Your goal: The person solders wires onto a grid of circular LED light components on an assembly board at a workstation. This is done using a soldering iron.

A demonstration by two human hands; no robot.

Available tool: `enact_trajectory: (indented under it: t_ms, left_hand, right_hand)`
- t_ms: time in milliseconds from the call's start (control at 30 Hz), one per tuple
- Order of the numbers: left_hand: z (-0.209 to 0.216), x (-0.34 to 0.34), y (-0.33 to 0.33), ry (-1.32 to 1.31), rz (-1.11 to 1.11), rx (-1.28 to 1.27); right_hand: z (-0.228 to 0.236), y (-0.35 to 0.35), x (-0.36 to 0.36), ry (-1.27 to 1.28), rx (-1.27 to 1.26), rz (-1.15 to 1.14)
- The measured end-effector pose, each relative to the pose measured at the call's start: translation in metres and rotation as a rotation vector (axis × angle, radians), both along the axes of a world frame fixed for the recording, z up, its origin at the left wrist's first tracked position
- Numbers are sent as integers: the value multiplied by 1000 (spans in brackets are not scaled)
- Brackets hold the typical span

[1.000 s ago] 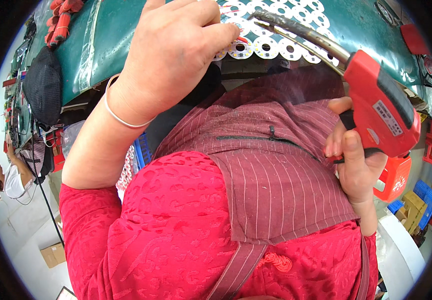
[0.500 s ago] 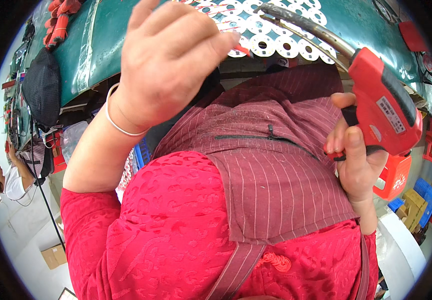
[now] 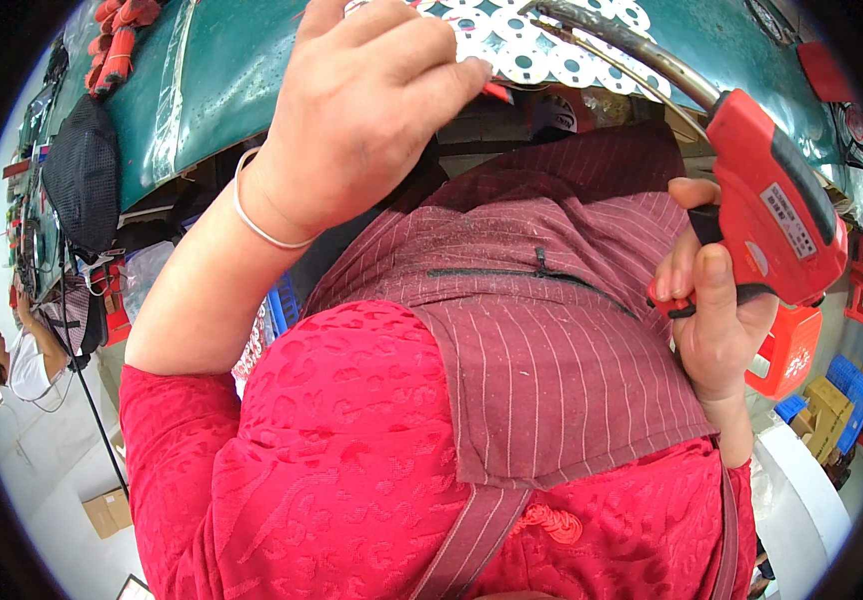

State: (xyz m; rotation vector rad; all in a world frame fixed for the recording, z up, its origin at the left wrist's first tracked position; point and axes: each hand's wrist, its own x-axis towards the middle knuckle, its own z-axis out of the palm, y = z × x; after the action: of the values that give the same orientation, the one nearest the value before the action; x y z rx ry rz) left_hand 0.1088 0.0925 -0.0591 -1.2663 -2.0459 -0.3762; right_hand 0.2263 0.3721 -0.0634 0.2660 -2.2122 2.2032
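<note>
My left hand [image 3: 367,125] is closed over the near edge of the work table, its fingers bent together. A short piece of red wire [image 3: 498,92] sticks out beside its thumb; the rest of it is hidden. At the right, my right hand [image 3: 717,310] grips a red and black soldering gun [image 3: 777,195] by its handle, fingers around the trigger. The gun's metal barrel [image 3: 642,48] points up and left, with a thin feed tube beneath it. Its tip hangs over a panel of white ring-shaped circuit boards [image 3: 524,62], and contact cannot be told.
The green table top [image 3: 222,75] spans the far side. Bundles of red wire [image 3: 117,55] lie at its far left, near a black mesh cover [image 3: 82,185]. Red stools [image 3: 787,350] and blue crates [image 3: 857,400] stand at right. Another person [image 3: 27,350] works at far left.
My left hand has moved right and slightly down. The panel of white boards sits a little farther away. The soldering gun has shifted slightly right.
</note>
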Motion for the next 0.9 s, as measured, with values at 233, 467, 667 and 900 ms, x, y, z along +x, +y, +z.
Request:
enact_trajectory:
  t_ms: [233, 467, 667, 900]
  left_hand:
    - [6, 3, -2, -52, 89, -33]
    - [13, 8, -9, -35, 201, -58]
    - [16, 7, -4, -50, 198, -41]
    - [13, 6, -4, -43, 194, -59]
  right_hand:
    - [1, -2, 2, -4, -19, -10]
    - [3, -2, 3, -14, -23, -7]
    - [6, -4, 3, -82, -7, 7]
    - [7, -9, 0, -113, 2, 24]
